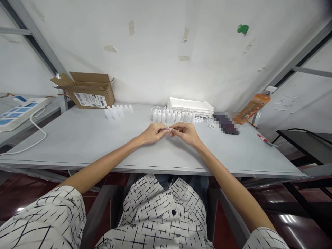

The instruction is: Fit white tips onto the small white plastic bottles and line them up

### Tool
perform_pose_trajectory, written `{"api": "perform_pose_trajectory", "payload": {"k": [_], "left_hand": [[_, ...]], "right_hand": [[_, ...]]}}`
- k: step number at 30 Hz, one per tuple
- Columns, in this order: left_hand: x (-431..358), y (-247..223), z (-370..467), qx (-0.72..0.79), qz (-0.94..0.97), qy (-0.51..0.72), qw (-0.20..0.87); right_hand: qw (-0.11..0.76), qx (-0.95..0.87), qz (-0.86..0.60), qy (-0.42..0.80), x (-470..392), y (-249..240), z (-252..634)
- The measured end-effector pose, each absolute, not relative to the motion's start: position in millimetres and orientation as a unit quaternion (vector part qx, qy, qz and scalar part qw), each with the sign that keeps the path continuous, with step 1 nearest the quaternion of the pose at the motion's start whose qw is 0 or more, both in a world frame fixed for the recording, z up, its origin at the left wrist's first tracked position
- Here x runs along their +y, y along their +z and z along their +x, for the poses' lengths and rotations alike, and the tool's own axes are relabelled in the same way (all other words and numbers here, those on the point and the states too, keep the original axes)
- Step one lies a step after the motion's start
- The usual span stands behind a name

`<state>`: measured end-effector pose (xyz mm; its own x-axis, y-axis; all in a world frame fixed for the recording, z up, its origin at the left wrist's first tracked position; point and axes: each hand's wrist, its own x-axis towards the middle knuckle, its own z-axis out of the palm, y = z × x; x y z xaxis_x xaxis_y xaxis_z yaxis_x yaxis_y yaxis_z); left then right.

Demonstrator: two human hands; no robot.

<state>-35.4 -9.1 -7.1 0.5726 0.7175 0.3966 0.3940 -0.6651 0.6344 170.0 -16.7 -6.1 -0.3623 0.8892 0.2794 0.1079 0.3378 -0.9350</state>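
Note:
Both hands meet above the middle of the grey table (103,138). My left hand (153,133) is closed, thumb and fingers pinched at something small and whitish. From the other side my right hand (185,134) pinches at the same spot, its fingertips nearly touching the left ones. The small piece is mostly hidden by the fingers. Just behind the hands stand rows of small white bottles (168,117), some with thin loops on top. Small white caps (198,119) lie to their right. Another group of white bottles (118,111) stands farther left.
An open cardboard box (90,91) sits at the back left, and stacked white trays (190,105) lie by the wall. To the right are thin white loops (210,123), a dark pixelated object (227,123) and an orange drink bottle (252,108). A power strip (22,112) lies far left.

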Motion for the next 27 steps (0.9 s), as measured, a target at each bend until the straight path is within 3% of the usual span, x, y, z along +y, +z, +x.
{"api": "perform_pose_trajectory", "payload": {"k": [8,22,27], "left_hand": [[-6.5,-14.7,-35.6,0.287,0.879,0.358,0.129],[-8.3,-17.9,-36.9,0.257,0.903,0.332,-0.094],[-8.3,-17.4,-33.8,0.294,0.861,0.408,-0.078]], "right_hand": [[0.451,-0.694,-0.364,0.426,-20.1,-4.9,165.4],[0.488,-0.628,-0.348,0.496,-20.8,-3.3,163.1],[0.48,-0.642,-0.347,0.487,-21.3,1.2,163.7]]}}
